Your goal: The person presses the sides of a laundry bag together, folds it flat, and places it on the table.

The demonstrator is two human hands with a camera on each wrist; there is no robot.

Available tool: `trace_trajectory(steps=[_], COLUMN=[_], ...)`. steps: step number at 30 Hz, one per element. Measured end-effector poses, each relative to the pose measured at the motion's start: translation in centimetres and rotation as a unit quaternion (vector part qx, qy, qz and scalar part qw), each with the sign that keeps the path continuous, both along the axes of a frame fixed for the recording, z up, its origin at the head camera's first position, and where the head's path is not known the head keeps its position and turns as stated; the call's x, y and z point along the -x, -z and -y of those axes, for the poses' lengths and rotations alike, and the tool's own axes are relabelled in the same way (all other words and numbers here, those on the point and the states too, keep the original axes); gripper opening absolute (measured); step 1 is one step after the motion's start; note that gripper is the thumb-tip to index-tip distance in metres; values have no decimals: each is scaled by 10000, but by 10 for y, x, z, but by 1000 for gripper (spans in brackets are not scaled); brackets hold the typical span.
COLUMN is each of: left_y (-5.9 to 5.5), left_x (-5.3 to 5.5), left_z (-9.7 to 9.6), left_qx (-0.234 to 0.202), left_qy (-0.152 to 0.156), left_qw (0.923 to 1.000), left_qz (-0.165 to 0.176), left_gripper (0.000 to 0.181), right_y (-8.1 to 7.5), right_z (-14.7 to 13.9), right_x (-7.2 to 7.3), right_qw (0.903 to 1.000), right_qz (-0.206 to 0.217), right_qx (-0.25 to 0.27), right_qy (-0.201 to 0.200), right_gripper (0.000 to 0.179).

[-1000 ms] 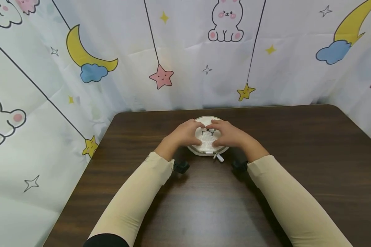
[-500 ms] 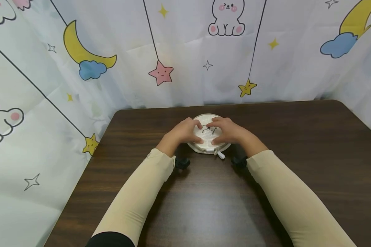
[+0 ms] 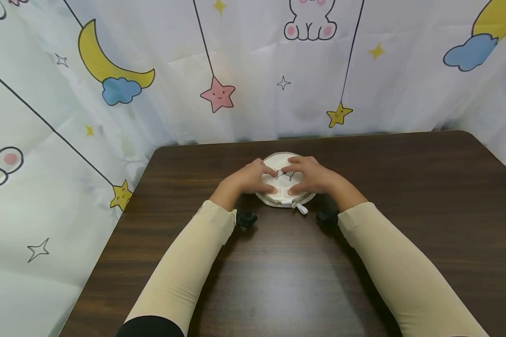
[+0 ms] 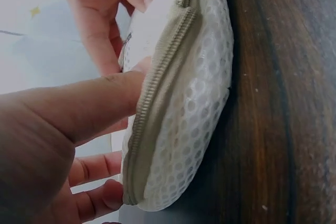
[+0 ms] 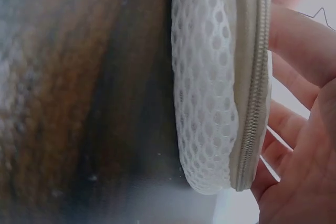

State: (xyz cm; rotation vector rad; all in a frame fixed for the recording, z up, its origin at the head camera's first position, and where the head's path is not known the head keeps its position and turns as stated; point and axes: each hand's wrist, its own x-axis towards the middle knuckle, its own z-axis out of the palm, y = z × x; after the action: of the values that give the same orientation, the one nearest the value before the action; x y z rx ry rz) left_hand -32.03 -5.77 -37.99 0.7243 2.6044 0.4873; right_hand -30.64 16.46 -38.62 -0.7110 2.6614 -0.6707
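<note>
A round white mesh laundry bag [image 3: 283, 193] lies on the dark wooden table, with a dog-like line drawing on top and a white tab at its near edge. My left hand [image 3: 249, 179] rests on its left side. The left wrist view shows that thumb [image 4: 118, 95] touching the top beside the beige zipper [image 4: 157, 95], with loosely bent fingers at the rim. My right hand [image 3: 314, 177] rests on the opposite side, thumb and fingers spread over the top. In the right wrist view, mesh [image 5: 207, 87] and zipper are plain; some fingertips are hidden behind the bag.
The brown table [image 3: 286, 281] extends around the bag, its far edge just behind it. A white curtain [image 3: 253, 47] printed with moons, stars and animals hangs behind and to the left. Black wrist cameras [image 3: 246, 219] sit under both wrists.
The head view has shifted slightly, so the scene sits higher in frame. Both hands stay on the bag; their index fingertips are a little farther apart, and more of the drawing shows.
</note>
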Motion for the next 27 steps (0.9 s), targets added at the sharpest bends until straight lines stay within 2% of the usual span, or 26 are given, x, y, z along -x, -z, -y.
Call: trace_trajectory(steps=[5,11,17,21,24,27], left_y=[0,-1,-4,-4,-3,-3], left_x=[0,-3,-5,-5,-3,-1], left_z=[-1,4,5,2,-1,0], left_qx=[-7,-351,-527,-287,-103,-55], left_qy=[-104,-180,-244,-195,-159,-161], left_qw=[9999,9992,9981,9993,9998,9998], left_qz=[-100,-106,-214,-120,19,87], left_gripper=[49,52,70,86,88,85], right_y=[0,-1,-4,-5,-4,-3], right_z=[0,-1,5,14,21,26], right_x=[1,-1,-1,1,0,0], right_qw=[9998,9990,9986,9993,9980,9964], right_qz=[114,197,105,66,-12,-111], right_qx=[154,385,519,75,-468,-749], right_qy=[-1,-107,52,362,422,369], right_gripper=[73,71,64,66,67,67])
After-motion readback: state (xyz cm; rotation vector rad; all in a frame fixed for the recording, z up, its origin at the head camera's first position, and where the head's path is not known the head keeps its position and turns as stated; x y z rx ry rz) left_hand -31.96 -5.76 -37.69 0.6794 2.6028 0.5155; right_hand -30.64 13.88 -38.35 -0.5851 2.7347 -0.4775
